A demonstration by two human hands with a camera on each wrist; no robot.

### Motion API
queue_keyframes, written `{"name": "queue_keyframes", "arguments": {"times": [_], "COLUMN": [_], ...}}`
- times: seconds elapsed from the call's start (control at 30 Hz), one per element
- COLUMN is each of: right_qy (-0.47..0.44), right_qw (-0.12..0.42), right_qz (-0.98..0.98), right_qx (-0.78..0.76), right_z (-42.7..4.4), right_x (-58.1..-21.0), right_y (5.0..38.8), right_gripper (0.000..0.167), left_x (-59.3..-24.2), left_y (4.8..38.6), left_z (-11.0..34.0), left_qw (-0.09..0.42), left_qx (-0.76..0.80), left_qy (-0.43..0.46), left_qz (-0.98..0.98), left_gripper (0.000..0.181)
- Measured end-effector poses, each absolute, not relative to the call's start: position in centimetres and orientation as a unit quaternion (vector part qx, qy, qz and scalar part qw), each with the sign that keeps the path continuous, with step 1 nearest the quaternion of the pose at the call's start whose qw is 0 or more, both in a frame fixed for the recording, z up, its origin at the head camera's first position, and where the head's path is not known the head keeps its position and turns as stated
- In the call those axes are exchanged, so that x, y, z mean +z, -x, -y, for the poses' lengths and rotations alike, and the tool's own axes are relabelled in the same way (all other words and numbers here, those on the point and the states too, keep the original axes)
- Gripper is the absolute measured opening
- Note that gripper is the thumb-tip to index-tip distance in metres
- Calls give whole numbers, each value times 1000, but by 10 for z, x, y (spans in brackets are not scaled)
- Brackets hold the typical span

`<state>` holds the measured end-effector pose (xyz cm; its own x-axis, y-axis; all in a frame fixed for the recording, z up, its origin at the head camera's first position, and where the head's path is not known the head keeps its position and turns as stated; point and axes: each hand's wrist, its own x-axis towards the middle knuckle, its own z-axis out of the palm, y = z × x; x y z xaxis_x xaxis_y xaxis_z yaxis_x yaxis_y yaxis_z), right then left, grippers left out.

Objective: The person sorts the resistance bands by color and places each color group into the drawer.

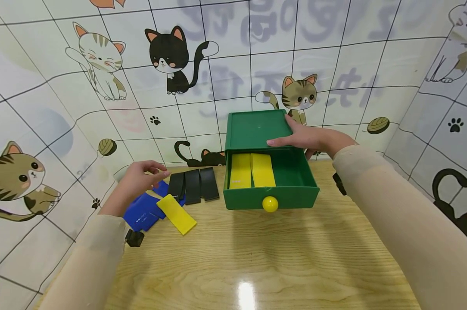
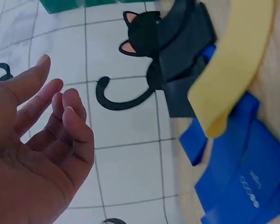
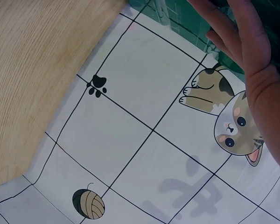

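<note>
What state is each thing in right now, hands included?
Drawer: pulled open.
Green box: upright on the table.
Two yellow packets: side by side inside the drawer.
Loose yellow packet: outside, one end over the blue packets.
Blue packets: overlapping in a heap.
Black packets: lying in a row.
Left hand: raised, holding nothing.
Right hand: resting on the box.

Green on the drawer box [image 1: 258,127], yellow on its knob [image 1: 270,204]; yellow, black and white-printed blue on the flat packets [image 1: 192,186]; black-gridded white with cartoon cats [image 1: 169,54] across the wall covering [image 1: 187,116].
</note>
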<state>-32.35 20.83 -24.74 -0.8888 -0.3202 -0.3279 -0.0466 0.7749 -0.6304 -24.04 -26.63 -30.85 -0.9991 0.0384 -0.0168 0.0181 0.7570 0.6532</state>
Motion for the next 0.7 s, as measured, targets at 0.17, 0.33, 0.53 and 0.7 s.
{"name": "queue_keyframes", "arguments": {"times": [0.17,0.33,0.53,0.7], "right_qy": [100,101,100,99], "right_qw": [214,213,213,215], "right_qz": [-918,-919,-917,-915], "right_qx": [-320,-317,-321,-326], "right_z": [-208,-208,-207,-207], "right_x": [-246,-247,-246,-246], "right_y": [322,322,322,321], "right_gripper": [130,130,131,131], "left_x": [-329,-343,-356,-369], "left_y": [244,244,242,243], "left_z": [286,298,306,310], "left_qw": [35,38,71,103], "left_qx": [352,353,354,365], "left_qy": [-9,-21,5,21], "left_qz": [-935,-935,-933,-925], "left_gripper": [50,50,61,63]}}
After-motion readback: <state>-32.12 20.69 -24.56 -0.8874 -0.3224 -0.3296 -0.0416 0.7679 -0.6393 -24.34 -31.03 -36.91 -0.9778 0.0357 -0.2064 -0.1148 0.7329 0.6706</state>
